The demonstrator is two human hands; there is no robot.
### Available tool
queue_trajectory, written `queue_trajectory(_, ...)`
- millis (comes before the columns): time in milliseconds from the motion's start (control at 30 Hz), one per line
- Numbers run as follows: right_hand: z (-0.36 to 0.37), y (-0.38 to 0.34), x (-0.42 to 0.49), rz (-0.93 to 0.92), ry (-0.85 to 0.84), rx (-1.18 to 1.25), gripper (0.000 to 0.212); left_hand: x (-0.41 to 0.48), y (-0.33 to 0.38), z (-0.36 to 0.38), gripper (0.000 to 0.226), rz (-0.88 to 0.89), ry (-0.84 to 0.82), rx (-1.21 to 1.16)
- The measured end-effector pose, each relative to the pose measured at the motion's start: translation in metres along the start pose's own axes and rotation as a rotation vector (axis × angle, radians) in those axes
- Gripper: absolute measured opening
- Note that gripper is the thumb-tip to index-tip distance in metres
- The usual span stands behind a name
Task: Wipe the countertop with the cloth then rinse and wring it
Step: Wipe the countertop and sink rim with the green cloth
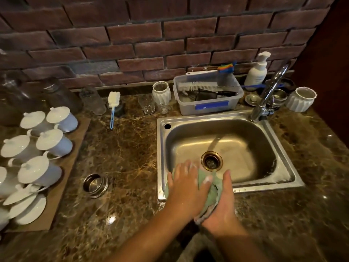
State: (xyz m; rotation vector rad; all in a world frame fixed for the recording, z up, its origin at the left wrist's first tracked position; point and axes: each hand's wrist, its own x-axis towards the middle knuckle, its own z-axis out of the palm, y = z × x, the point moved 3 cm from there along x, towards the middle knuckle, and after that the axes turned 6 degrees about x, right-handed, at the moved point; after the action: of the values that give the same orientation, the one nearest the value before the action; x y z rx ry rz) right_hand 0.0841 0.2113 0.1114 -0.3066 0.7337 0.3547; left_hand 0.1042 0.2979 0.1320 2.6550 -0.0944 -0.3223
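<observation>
A pale green cloth (214, 193) is bunched between my two hands over the front edge of the steel sink (283, 148). My left hand (186, 186) lies flat on top of it, fingers spread and flecked with white suds. My right hand (223, 208) cups the cloth from below and the right side. The brown marble countertop (122, 148) surrounds the sink. The chrome faucet (268, 95) stands at the sink's back right corner; I cannot tell whether water runs from it. The drain (211, 160) sits just beyond my fingers.
White lidded cups (52, 142) crowd a mat at the left. A steel ring (96, 185) lies on the counter. A plastic bin with brushes (207, 93), glasses (146, 104), white holders (301, 99) and a soap pump (257, 70) line the brick wall.
</observation>
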Motion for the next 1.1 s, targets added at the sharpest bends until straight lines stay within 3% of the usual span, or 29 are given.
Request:
queue_trajectory(100,-0.012,0.003,0.009,0.081,0.049,0.047,0.089,0.004,-0.009,0.038,0.087,-0.061,-0.114,0.018)
queue_trajectory(233,-0.030,0.001,0.023,0.099,0.084,0.017,0.090,0.008,-0.024,0.057,0.077,-0.065,-0.221,-0.106)
queue_trajectory(333,-0.041,-0.014,0.036,0.073,0.085,-0.111,0.089,0.011,-0.040,0.051,0.069,0.021,-0.169,-0.210)
queue_trajectory(433,-0.036,-0.054,0.052,0.018,0.030,-0.277,0.088,0.004,-0.070,0.045,0.064,0.091,-0.117,-0.061)
queue_trajectory(633,-0.006,-0.131,0.085,0.066,-0.079,-0.683,0.081,-0.004,-0.150,0.042,0.061,-0.141,-0.051,0.161)
queue_trajectory(700,0.002,-0.136,0.096,0.136,-0.084,-0.866,0.071,-0.003,-0.171,0.044,0.065,-0.198,-0.035,0.213)
queue_trajectory(767,-0.005,-0.125,0.109,0.102,-0.098,-1.283,0.071,-0.002,-0.185,0.047,0.070,-0.198,-0.009,0.249)
queue_trajectory(867,-0.040,-0.080,0.121,0.222,-0.139,-2.031,0.085,-0.004,-0.197,0.056,0.076,-0.184,-0.008,0.308)
queue_trajectory(900,-0.050,-0.067,0.123,0.141,-0.190,-2.329,0.087,-0.005,-0.201,0.059,0.075,-0.180,-0.011,0.328)
queue_trajectory(967,-0.055,-0.047,0.122,-0.279,-0.241,-2.712,0.098,-0.006,-0.206,0.064,0.074,-0.172,-0.014,0.370)
queue_trajectory(1033,-0.054,-0.028,0.118,-0.563,-0.199,-2.715,0.098,-0.007,-0.210,0.067,0.071,-0.168,-0.006,0.396)
queue_trajectory(1100,-0.047,-0.003,0.119,-0.638,-0.106,-2.662,0.091,-0.007,-0.213,0.070,0.069,-0.171,0.007,0.400)
